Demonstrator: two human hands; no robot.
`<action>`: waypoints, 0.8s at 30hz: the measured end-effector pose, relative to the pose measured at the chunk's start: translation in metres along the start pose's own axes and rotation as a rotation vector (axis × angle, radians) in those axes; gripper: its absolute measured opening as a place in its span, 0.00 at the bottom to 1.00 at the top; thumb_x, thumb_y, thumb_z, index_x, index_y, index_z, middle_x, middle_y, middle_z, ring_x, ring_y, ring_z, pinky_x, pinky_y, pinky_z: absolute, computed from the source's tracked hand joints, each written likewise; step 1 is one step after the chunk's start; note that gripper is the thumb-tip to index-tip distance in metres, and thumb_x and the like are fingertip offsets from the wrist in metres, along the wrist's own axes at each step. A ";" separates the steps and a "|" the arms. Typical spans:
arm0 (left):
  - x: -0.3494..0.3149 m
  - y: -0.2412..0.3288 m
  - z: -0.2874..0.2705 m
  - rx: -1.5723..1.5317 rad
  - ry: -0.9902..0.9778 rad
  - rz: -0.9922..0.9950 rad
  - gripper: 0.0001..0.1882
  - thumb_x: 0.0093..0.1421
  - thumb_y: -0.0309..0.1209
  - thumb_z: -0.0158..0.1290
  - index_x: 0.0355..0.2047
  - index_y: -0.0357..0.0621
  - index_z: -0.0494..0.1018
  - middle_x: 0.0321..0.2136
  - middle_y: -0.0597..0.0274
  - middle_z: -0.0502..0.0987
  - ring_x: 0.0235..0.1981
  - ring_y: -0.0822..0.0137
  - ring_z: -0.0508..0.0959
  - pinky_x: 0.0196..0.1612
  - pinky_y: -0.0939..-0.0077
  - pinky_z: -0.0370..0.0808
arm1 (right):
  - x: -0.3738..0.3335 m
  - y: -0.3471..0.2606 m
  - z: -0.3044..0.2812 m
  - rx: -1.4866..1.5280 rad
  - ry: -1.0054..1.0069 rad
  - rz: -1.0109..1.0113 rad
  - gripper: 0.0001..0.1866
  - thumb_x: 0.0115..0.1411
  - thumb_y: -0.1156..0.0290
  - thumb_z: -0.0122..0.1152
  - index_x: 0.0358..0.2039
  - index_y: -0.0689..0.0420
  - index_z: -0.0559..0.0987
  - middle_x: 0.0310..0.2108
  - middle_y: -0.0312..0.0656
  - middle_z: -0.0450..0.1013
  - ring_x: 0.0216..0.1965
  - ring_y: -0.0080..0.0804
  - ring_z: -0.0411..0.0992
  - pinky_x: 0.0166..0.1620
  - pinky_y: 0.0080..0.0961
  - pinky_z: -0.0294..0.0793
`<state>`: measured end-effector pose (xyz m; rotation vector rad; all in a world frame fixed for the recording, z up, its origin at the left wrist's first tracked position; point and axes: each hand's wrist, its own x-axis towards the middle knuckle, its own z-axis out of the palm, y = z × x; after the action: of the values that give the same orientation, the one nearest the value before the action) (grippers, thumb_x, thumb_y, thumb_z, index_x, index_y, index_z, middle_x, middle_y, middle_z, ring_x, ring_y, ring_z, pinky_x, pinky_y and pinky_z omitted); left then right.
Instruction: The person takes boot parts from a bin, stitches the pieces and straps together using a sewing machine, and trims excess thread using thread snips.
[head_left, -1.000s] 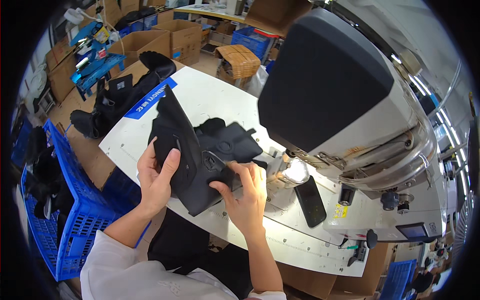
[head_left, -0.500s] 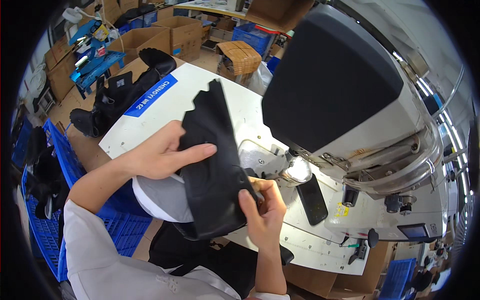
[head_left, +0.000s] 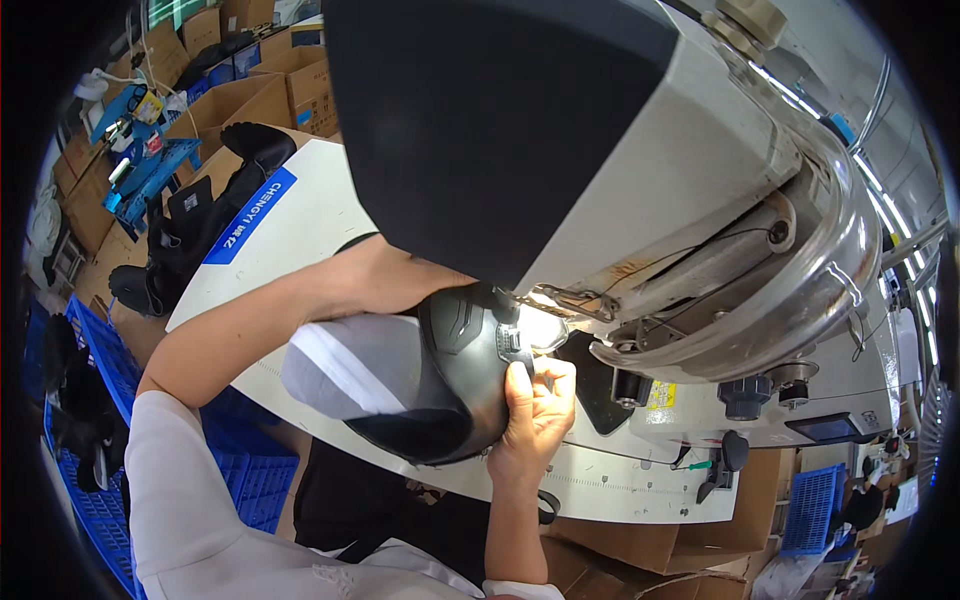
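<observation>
A black leather-like boot upper (head_left: pixel 470 370) with a grey-and-white lining (head_left: pixel 350 370) is held at the sewing machine (head_left: pixel 690 190), its right edge under the lit needle area. My right hand (head_left: pixel 535 425) pinches that edge, thumb on top and fingers curled beneath. Across the far side of the upper lies my left hand (head_left: pixel 395 278); the machine's head hides its fingers. A raised pattern and a small textured patch show on the upper near the needle. The needle itself cannot be made out.
The white machine table (head_left: pixel 290 220) carries a dark phone (head_left: pixel 595 385), partly covered by the machine. Black boots (head_left: pixel 262 148) lie beyond its left edge. Blue crates (head_left: pixel 250 470) with black pieces stand at left, cardboard boxes (head_left: pixel 240 105) behind. A handwheel-like knob (head_left: pixel 745 397) sits right.
The boot upper has been turned and brought under the machine's head. My left hand has moved from its flat face to the far side; my right hand stays on the edge.
</observation>
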<state>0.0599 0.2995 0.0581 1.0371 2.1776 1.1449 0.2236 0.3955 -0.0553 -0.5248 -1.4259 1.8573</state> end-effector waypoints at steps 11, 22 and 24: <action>0.033 -0.023 -0.004 -0.004 -0.054 0.208 0.15 0.62 0.27 0.48 0.48 0.35 0.72 0.42 0.49 0.76 0.42 0.64 0.75 0.44 0.72 0.75 | 0.000 0.015 0.021 0.033 0.205 -0.163 0.08 0.62 0.79 0.54 0.36 0.54 0.65 0.30 0.32 0.67 0.29 0.13 0.59 0.35 0.11 0.61; 0.025 -0.013 -0.039 0.308 -0.175 0.296 0.16 0.61 0.28 0.50 0.47 0.34 0.71 0.40 0.46 0.76 0.43 0.60 0.75 0.46 0.67 0.73 | -0.002 0.032 0.035 0.161 0.183 -0.182 0.06 0.65 0.72 0.56 0.37 0.58 0.69 0.29 0.31 0.69 0.28 0.12 0.65 0.31 0.10 0.64; -0.018 0.005 -0.043 0.239 -0.027 0.350 0.12 0.58 0.28 0.53 0.42 0.36 0.74 0.37 0.49 0.77 0.41 0.57 0.76 0.46 0.67 0.72 | 0.000 0.031 0.025 0.190 0.130 -0.082 0.05 0.66 0.71 0.55 0.37 0.58 0.70 0.30 0.32 0.70 0.29 0.12 0.65 0.31 0.11 0.64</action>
<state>0.0438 0.2665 0.0867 1.5768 2.2072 1.0184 0.1971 0.3755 -0.0774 -0.4762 -1.1550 1.8353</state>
